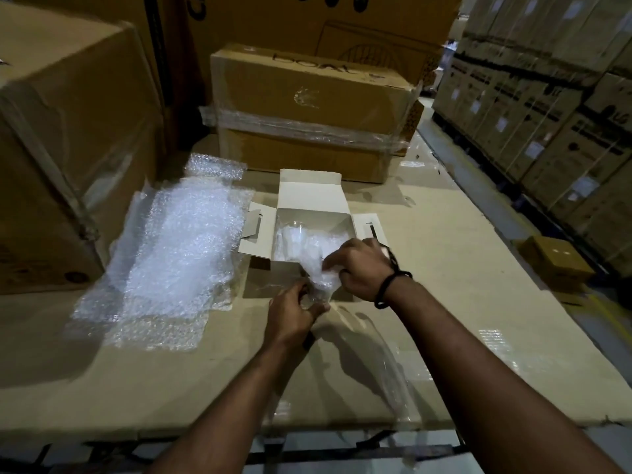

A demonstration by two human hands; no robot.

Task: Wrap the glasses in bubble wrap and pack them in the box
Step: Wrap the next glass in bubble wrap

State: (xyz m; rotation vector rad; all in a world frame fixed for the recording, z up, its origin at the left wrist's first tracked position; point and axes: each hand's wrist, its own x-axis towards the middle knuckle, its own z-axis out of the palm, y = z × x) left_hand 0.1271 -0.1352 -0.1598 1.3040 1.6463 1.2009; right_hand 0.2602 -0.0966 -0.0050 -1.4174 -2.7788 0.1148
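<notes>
Cardboard worktop (444,302); left hand (290,316), right hand (362,268) grip wrapped glass (319,280) at box (307,203) front.

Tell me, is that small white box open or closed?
Open: the white box has its lid flap raised behind and side flaps spread out, with bubble wrap showing inside.

Left grip (294,314) nearer, right grip (362,268) just beyond — both curled, pinching.

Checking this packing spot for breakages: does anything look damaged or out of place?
The film-wrapped brown carton behind the white box looks damaged: its right end is torn and crumpled. Nothing else stands out; the left hand and right hand hold a bubble-wrapped glass at the box's near edge.
</notes>
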